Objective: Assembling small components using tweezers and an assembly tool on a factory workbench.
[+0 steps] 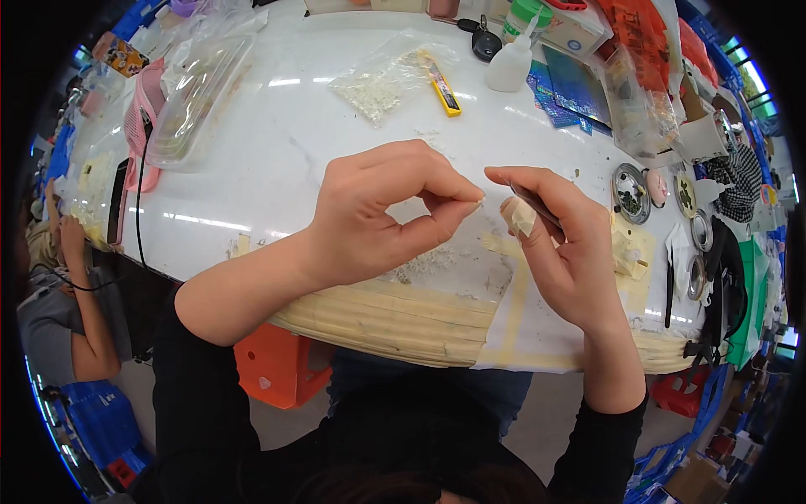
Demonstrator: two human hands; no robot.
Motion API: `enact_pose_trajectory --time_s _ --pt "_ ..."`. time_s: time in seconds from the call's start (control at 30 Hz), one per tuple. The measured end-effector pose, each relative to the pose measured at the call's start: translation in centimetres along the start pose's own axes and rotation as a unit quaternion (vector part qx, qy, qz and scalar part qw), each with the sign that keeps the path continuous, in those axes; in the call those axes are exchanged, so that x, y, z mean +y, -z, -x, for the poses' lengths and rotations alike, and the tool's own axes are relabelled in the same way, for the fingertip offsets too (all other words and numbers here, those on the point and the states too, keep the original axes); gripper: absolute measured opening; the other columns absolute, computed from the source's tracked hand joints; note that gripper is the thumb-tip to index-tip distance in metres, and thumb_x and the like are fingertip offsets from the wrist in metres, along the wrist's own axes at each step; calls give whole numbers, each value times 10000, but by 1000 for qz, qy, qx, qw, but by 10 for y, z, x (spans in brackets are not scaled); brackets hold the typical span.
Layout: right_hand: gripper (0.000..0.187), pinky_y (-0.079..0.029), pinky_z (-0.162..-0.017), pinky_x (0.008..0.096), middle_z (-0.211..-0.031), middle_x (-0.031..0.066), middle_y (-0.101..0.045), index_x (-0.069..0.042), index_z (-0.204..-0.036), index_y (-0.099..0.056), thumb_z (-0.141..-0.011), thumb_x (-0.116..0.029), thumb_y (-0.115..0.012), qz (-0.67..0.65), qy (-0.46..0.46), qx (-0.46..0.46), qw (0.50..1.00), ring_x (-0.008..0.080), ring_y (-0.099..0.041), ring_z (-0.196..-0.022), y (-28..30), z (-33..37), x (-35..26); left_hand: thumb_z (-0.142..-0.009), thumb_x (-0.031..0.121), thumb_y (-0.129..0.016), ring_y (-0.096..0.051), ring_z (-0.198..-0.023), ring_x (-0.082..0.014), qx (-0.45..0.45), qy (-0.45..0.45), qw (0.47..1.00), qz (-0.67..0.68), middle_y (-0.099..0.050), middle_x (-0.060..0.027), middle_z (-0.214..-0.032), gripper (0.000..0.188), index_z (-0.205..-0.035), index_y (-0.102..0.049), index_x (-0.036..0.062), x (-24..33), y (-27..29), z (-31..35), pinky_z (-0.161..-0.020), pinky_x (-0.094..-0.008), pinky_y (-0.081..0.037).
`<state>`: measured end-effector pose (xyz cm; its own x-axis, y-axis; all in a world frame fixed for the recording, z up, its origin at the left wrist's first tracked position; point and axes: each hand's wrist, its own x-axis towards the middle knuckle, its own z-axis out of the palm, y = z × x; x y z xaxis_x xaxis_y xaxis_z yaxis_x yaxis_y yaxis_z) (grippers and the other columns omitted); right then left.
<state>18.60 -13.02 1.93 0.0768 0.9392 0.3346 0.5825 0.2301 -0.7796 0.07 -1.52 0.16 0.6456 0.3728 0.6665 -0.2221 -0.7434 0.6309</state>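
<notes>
My left hand (378, 214) hovers above the white table (285, 160), its thumb and forefinger pinched on a tiny pale piece too small to name. Facing it across a narrow gap is my right hand (579, 252), closed around a thin metal tool (539, 207); the fingers hide much of it, so its exact kind does not show. Cream tape (520, 218) wraps the tip of my right thumb. Beneath the hands, small whitish scraps (424, 267) lie scattered near the padded, tape-covered table edge (395, 319).
Farther back lie a see-through bag of white bits (374, 94), a narrow yellow pack (443, 91) and a white squeeze bottle (510, 65). Small metal dishes (631, 193) stand at right. A plastic tray (201, 105) is at left, beyond which another person's arm (88, 311) shows.
</notes>
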Motion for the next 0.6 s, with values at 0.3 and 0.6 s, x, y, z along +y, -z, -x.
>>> enact_pose_trajectory --time_s 0.3,0.6 --pt "157 -306 -494 204 -807 -11 -659 -38 -930 -659 -776 -34 -684 -54 -29 2 998 40 -392 -570 -2 3 -6 -687 -107 -735 -630 -662 -168 1 -92 992 -91 -669 -75 -810 274 -930 -707 15 0 -1 0 -544 -248 -491" --pt "133 -333 -499 218 -766 -4 -637 -53 -878 -657 -755 -7 -683 -24 13 20 999 71 -442 -578 -4 3 -6 -669 -115 -736 -620 -663 -160 -6 -131 986 -103 -669 -68 -826 319 -958 -710 18 -4 -1 0 -536 -242 -482"
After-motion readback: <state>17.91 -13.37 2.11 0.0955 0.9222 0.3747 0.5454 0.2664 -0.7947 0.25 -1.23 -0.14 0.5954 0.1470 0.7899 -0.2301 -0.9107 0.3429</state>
